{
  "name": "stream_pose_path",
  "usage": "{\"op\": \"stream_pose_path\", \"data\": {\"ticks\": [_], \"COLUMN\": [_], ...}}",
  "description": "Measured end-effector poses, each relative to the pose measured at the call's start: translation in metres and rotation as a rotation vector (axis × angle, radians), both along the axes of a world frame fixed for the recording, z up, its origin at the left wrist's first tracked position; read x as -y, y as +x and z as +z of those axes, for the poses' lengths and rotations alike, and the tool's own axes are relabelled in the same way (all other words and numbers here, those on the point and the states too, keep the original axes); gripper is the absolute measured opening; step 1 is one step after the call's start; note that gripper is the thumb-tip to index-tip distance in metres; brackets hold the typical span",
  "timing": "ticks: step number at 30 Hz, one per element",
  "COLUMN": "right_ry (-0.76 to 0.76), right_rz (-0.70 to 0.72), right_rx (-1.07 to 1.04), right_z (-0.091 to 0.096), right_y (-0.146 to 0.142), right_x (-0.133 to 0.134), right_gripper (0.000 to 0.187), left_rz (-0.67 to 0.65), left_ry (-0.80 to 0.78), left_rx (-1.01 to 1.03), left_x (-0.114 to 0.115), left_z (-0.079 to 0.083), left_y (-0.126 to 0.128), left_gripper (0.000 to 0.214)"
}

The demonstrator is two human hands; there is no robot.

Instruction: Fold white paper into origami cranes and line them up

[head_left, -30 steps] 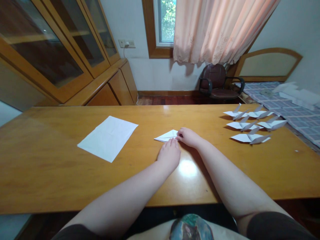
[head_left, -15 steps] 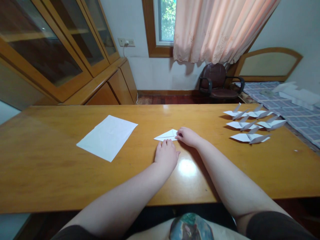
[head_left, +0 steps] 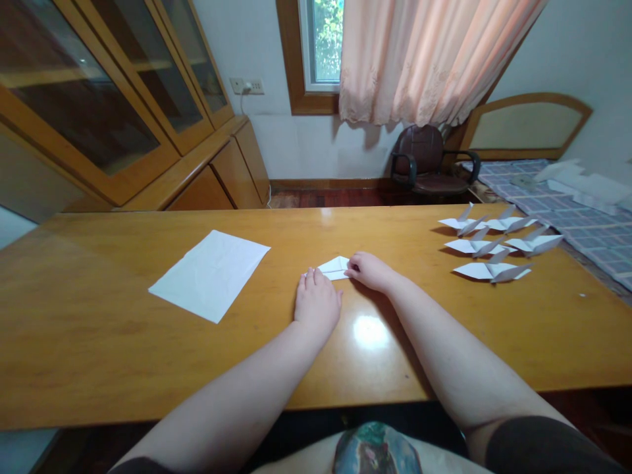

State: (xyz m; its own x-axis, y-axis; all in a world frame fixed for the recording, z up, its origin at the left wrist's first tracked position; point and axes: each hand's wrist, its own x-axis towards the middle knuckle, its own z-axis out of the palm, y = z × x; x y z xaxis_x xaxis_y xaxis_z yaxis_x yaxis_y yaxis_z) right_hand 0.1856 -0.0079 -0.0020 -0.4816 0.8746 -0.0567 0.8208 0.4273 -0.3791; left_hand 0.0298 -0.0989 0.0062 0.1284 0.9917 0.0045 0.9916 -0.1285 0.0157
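Observation:
A small white folded paper lies flat near the middle of the wooden table. My left hand rests palm down with its fingers stretched out, the fingertips over the paper's left end. My right hand has its fingers curled together and presses on the paper's right end.
A flat white sheet lies to the left. Several folded paper birds stand at the far right of the table. Beyond the table are glass-door cabinets, a dark armchair, a curtain and a patterned bed.
My left hand has slid left along the paper's near edge and now covers its left tip. The right hand has stayed in place on the paper.

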Motion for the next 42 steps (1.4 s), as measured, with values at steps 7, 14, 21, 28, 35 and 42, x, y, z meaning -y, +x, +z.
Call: {"op": "stream_pose_path", "data": {"ticks": [7, 14, 21, 28, 35, 42], "right_ry": [0.025, 0.035, -0.012, -0.079, -0.14, -0.156], "right_rz": [0.001, -0.003, -0.068, -0.101, -0.066, -0.076], "right_rx": [-0.017, -0.061, -0.089, -0.106, -0.178, -0.193], "right_z": [-0.001, 0.0, -0.006, -0.001, 0.003, 0.0], "right_y": [0.001, 0.002, 0.002, 0.006, 0.017, 0.017], "right_x": [0.001, 0.005, 0.0, 0.0, -0.003, -0.001], "right_gripper": [0.02, 0.025, 0.021, 0.012, 0.025, 0.02], "left_rz": [-0.276, -0.269, -0.268, -0.27, -0.254, -0.242], "left_ry": [-0.085, -0.165, -0.195, -0.206, -0.203, -0.185], "left_rx": [0.086, 0.093, 0.073, 0.062, 0.05, 0.041], "left_x": [-0.013, -0.015, -0.016, -0.015, -0.014, -0.014], "left_z": [-0.02, -0.014, -0.012, -0.011, -0.012, -0.018], "left_y": [0.0, 0.001, 0.001, 0.0, 0.002, 0.003], "left_gripper": [0.078, 0.08, 0.084, 0.084, 0.086, 0.088]}}
